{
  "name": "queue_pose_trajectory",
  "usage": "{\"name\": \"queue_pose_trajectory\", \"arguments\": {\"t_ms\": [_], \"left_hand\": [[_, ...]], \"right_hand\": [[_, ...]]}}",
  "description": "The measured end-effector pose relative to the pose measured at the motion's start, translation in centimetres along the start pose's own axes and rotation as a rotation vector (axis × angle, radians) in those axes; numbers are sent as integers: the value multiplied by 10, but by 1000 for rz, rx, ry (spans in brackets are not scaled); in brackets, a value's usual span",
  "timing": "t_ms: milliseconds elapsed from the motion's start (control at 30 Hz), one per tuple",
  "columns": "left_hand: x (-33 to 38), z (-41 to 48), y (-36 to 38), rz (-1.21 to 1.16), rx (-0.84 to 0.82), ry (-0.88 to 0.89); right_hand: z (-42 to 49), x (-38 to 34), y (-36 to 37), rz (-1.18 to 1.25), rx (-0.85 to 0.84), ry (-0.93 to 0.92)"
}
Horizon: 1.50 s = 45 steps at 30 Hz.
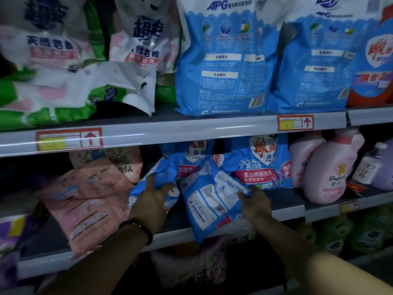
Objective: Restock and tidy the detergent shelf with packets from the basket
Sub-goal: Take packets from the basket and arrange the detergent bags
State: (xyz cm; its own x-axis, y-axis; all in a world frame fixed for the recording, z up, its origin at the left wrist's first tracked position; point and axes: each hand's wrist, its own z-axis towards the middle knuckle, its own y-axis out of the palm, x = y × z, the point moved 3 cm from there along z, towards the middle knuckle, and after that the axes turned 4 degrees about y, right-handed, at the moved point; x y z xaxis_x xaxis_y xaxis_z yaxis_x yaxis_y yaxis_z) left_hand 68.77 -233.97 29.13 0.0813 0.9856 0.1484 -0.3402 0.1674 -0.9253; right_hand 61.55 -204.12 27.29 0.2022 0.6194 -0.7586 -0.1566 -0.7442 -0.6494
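Note:
On the middle shelf (282, 211) a blue detergent packet (209, 206) lies tilted, its lower end hanging over the shelf's front edge. My right hand (254, 204) pinches its right edge. My left hand (152, 195) grips the crumpled top of another blue packet (163, 167) just to the left of it. Behind them more blue packets (263, 167) stand upright. No basket is in view.
Pink packets (85, 201) lie flat at the left of the same shelf. Pink softener bottles (327, 169) stand at the right. The upper shelf holds large blue bags (221, 60), white-and-green bags (63, 88) and a red bag (374, 60). Green packs fill the lower right.

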Motion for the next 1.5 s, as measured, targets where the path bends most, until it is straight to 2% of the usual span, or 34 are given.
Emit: {"name": "queue_pose_trajectory", "arguments": {"t_ms": [100, 267, 367, 467, 567, 633, 700, 800, 867, 933, 1067, 1133, 1200, 1267, 1400, 1500], "left_hand": [[-37, -7, -23, -199, 149, -139], [-94, -37, -45, -283, 232, -349], [-124, -54, -39, -280, 162, -454], [-155, -64, -28, -259, 20, -547], [-164, -67, -35, -12, -174, -637], [-151, -61, -49, 185, -199, -619], [-129, -54, -66, 309, -95, -553], [-82, -53, -71, 394, 54, -236], [-42, -61, -65, 279, 91, -22], [-7, -68, -50, 117, 27, 58], [34, -71, -10, -235, -158, -37], [43, -69, 1, -393, -118, -107], [46, -67, 3, -571, 33, -171], [48, -65, 2, -662, 150, -207], [36, -64, 4, -759, 157, -262], [24, -64, 3, -795, 190, -267]], "right_hand": [[-17, -17, -3, 71, 34, -30], [-42, -44, 5, 103, 52, -130], [-57, -61, 15, 129, 28, -181], [-70, -77, 27, 193, 2, -193], [-79, -88, 37, 207, -10, -199], [-83, -92, 39, 219, -20, -192], [-86, -97, 37, 225, -25, -203], [-88, -103, 32, 260, -34, -184], [-87, -106, 30, 277, -26, -166], [-86, -109, 28, 288, 10, -173], [-96, -124, 15, 382, 105, -153], [-101, -130, 9, 481, 128, -149], [-107, -133, 3, 571, 134, -165], [-117, -134, -1, 662, 44, -200], [-128, -121, -2, 688, -257, -316], [-128, -101, -4, 612, -301, -407]]}}
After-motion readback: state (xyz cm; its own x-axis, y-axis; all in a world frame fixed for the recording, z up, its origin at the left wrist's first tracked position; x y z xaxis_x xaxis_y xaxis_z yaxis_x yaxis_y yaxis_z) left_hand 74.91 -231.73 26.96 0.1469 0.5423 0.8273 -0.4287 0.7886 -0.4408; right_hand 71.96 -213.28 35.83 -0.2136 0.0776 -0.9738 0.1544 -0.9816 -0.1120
